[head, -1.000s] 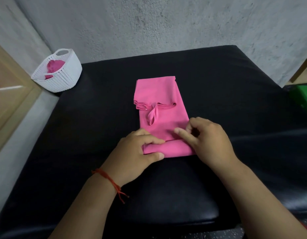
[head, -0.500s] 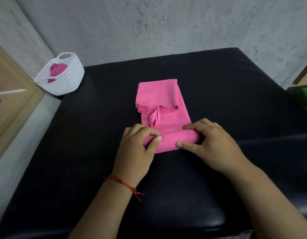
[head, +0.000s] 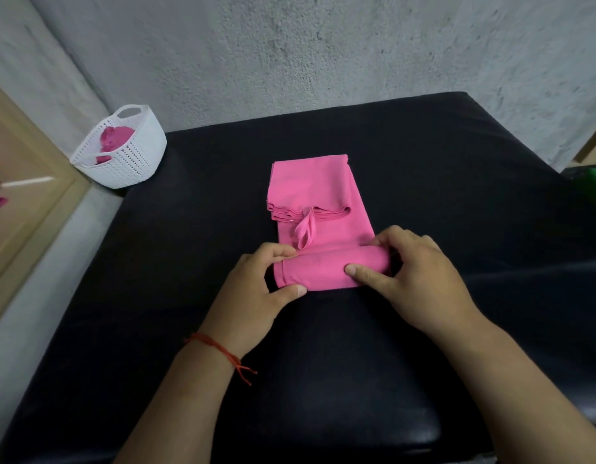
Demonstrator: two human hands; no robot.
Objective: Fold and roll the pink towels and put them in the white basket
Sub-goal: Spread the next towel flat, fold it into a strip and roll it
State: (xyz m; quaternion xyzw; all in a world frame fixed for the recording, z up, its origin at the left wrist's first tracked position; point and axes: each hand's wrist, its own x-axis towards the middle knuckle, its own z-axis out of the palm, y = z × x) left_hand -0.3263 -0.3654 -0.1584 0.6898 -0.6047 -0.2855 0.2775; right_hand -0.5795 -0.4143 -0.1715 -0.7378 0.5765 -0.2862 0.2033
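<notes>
Roll [head: 326, 271] begun at near end of pink towel [head: 315, 192], a folded strip lying mid-counter [head: 440, 182]. Gripped by both hands: left hand [head: 256, 296] pinching the left end, right hand [head: 420, 279] curled over the right end, thumb on top. Push both ends away evenly and tightly, tucking the loop [head: 305, 234] under. Then over to white basket [head: 135, 162], far left.

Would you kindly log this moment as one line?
rolling | left hand: grips roll's left end | right hand: grips right end | pink towel: near end rolled | white basket: far left
</notes>
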